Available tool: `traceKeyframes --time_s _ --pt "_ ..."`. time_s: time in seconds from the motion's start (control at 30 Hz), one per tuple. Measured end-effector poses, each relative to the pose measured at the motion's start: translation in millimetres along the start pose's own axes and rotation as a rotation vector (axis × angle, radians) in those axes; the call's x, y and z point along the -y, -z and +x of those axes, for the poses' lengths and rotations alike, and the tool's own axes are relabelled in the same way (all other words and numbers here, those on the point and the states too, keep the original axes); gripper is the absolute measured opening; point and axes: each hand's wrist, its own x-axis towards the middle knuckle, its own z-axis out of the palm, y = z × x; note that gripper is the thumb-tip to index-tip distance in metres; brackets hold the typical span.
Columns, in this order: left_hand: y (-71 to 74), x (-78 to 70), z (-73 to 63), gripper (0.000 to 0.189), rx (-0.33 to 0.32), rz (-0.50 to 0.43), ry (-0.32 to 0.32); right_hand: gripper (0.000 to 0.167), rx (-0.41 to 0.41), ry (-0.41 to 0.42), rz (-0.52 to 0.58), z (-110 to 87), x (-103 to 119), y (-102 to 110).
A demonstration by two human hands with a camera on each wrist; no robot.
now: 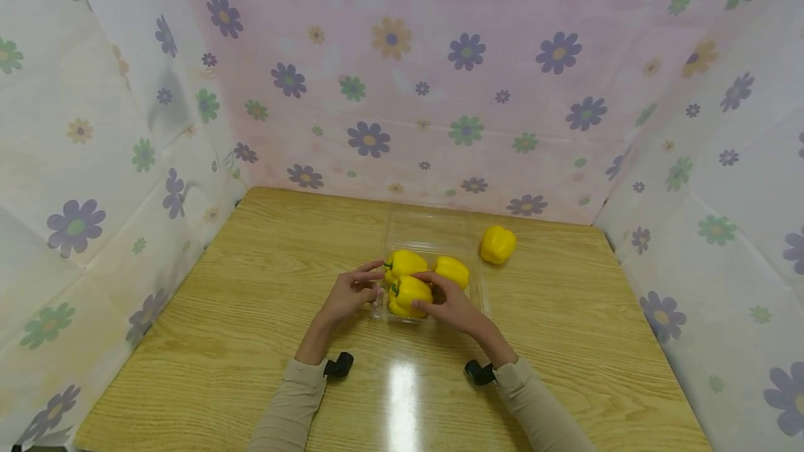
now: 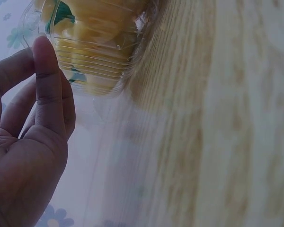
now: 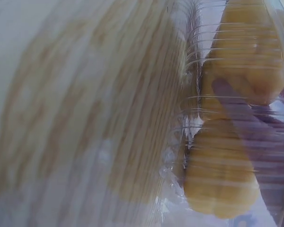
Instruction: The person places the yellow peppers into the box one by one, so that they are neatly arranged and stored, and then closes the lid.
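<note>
Flower-patterned cloth (image 1: 389, 75) walls in the back and both sides of a wood-grain table (image 1: 276, 250) in front of you. Near the middle of the table, a clear plastic box (image 1: 482, 293) lies with its lid (image 1: 430, 229) folded open, away from you. Your left hand (image 1: 345, 295) is at the box's left side, finger and thumb pinching the thin rim; your right hand (image 1: 453, 304) reaches in over the front, its thumb and fingers curled round a yellow pepper, the front pepper (image 1: 410, 296). That one is at the box's front left, with the back-left pepper (image 1: 405, 261) just behind it and the back-right pepper (image 1: 452, 272) across from that; the fourth pepper (image 1: 498, 245) lies on the table, just right of the box. The plastic's glare makes it hard to tell whether the gripped pepper has reached the floor of the box. Settling it well seems to call for steadying the rim with the left pinch, lowering it square, leaving the front-right corner free, and easing your fingers out without dragging the flimsy wall. Mind its small green stem (image 1: 394, 289), which points toward the left wall.
</note>
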Motion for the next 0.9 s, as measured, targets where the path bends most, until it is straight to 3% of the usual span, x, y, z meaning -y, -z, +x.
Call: traceKeyframes --time_s 0.47,0.9 --pt "-0.8 -0.2 0.8 0.036 -0.009 0.009 -0.004 0.053 0.035 0.063 0.022 0.7 -1.9 0.0" --pt "1.5 1.8 0.3 0.036 0.008 0.013 -0.018 0.057 0.028 0.043 -0.026 2.7 2.5 -2.5"
